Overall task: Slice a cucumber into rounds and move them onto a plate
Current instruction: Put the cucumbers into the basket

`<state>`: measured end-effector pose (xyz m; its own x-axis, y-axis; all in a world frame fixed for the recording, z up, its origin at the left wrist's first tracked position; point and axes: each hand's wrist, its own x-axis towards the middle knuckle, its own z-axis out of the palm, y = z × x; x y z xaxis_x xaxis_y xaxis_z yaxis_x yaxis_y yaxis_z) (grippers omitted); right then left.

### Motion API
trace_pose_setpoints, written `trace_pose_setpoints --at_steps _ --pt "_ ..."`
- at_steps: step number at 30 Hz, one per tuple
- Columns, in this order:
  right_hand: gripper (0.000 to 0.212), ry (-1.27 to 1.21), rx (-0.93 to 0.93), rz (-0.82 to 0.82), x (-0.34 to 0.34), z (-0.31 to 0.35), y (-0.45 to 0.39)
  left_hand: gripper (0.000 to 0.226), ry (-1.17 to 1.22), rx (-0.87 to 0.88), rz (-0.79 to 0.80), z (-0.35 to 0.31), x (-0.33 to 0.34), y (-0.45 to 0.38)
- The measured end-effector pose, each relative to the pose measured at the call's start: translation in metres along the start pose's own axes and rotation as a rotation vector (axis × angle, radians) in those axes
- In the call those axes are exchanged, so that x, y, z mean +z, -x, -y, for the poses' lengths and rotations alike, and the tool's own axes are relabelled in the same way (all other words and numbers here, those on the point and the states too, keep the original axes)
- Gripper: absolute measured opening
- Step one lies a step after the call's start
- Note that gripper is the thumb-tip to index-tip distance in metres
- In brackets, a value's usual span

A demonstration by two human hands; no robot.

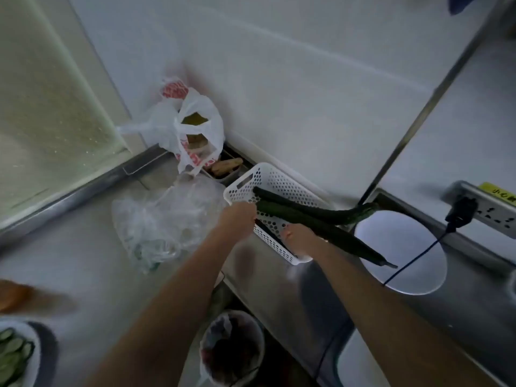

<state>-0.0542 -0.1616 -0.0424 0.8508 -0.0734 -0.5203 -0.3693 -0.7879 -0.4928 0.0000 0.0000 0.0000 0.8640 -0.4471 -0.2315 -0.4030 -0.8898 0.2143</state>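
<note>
Both hands (240,219) on cucumber (307,222)

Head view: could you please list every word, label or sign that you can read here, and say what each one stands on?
"小心": first characters on the yellow sticker above the power strip; the rest runs out of frame.
Red print on the white plastic bag: too blurred to read.
Nothing else in this view carries legible text.

Basket (279,185) hemmed by wall, plastic bags (164,219) (left) and cable (413,258).
</note>
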Motion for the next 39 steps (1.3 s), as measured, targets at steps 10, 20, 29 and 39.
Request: trace_pose_setpoints --at_steps 10,20,29,39 --pt "0.033 -0.060 0.181 0.134 0.015 -0.004 -0.024 0.033 0.092 -0.029 0.123 0.016 0.022 -0.050" --pt "0.024 -0.587 0.222 0.133 -0.008 0.016 -0.012 0.024 0.311 -0.166 -0.008 0.030 0.019 -0.062" --pt "0.021 -1.275 0.139 0.251 -0.014 0.025 0.021 0.032 1.782 -0.370 0.362 -0.008 -0.008 -0.049" --pt "0.026 -1.472 0.106 -0.087 -0.030 -0.032 0.071 0.041 1.915 -0.125 0.498 -0.017 0.003 -0.009"
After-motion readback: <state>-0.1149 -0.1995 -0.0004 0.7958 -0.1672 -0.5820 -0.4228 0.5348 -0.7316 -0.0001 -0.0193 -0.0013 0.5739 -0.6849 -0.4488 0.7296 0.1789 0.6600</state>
